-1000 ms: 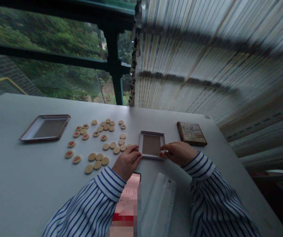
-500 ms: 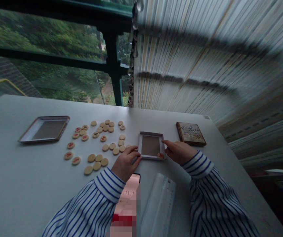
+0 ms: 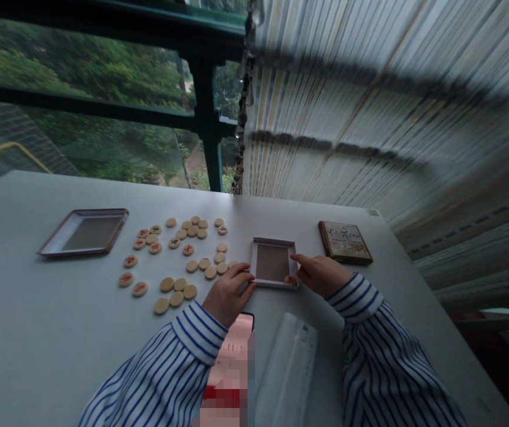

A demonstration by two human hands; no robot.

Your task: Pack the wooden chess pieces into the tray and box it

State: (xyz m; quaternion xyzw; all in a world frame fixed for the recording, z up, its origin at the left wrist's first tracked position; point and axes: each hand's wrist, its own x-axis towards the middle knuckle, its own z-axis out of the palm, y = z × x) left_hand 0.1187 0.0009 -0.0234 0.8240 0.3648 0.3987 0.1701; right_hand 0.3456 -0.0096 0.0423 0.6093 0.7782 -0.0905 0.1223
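Observation:
A small shallow box [image 3: 273, 242] lies open side up on the table, white inside the walls with a grey-brown bottom. One round xiangqi piece [image 3: 290, 280] with a red character rests in its near right corner. My left hand [image 3: 228, 292] has its thumb and fingers at the box's left wall, by the near corner. On the opposite side, my right hand [image 3: 323, 274] holds the right wall, index finger on the rim and the other fingers curled below. Left of the box, several loose xiangqi pieces [image 3: 188, 250] are scattered, some showing red or black characters, others plain side up.
A larger box lid or tray [image 3: 84, 232] lies at the far left. A closed box with a printed cover [image 3: 346, 242] sits at the right. Nearer me are a phone [image 3: 231, 344], partly under my left sleeve, and a translucent plastic-looking long object [image 3: 286, 367].
The view has shifted slightly, so the table things appear a little further right. Both hands keep their places at the box, and the piece stays in its corner.

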